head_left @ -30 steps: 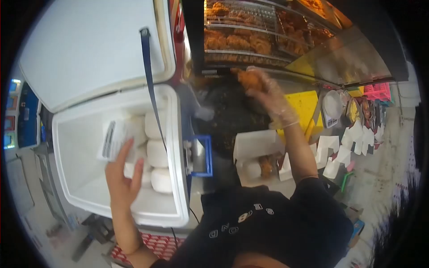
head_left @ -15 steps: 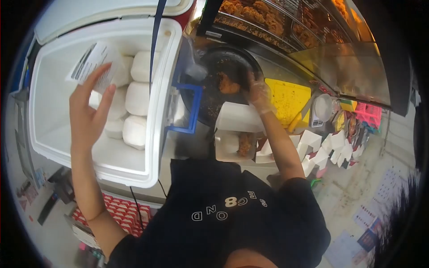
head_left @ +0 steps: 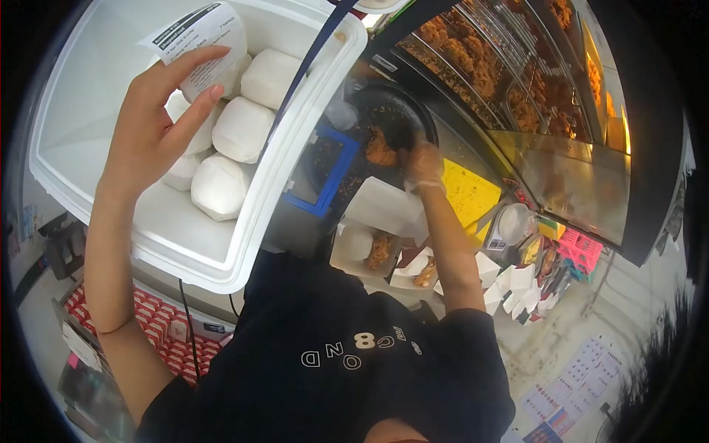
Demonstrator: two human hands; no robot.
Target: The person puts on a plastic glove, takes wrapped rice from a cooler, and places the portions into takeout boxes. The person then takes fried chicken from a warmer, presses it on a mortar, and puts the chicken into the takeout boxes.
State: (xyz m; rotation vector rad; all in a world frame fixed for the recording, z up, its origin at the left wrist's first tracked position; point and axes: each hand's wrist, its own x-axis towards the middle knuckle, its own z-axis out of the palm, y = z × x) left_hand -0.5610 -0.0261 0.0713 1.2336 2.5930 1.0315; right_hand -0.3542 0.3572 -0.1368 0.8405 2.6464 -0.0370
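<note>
My left hand (head_left: 151,122) pinches a printed paper receipt (head_left: 203,55) between thumb and fingers. It is over a white cooler box (head_left: 181,247) holding several white paper-wrapped bundles (head_left: 242,129). My right hand (head_left: 426,164), in a clear plastic glove, is over the right side of a round black pan (head_left: 354,177). A piece of fried chicken (head_left: 380,148) lies in the pan just left of its fingers, which are blurred. Below that hand, an open white carton (head_left: 347,255) contains a white bundle and fried chicken (head_left: 379,252).
A yellow cutting board (head_left: 469,193) lies right of the pan. Beyond it stands a glass display case (head_left: 546,159) filled with fried chicken. Several white cartons (head_left: 517,284) and a pink basket (head_left: 580,249) line the counter. A blue handle (head_left: 336,173) sticks out from the cooler.
The view has shifted and turned, so the cooler looks closer. The receipt is still in my left hand. My right hand stays at the pan, its fingers slightly nearer the chicken.
</note>
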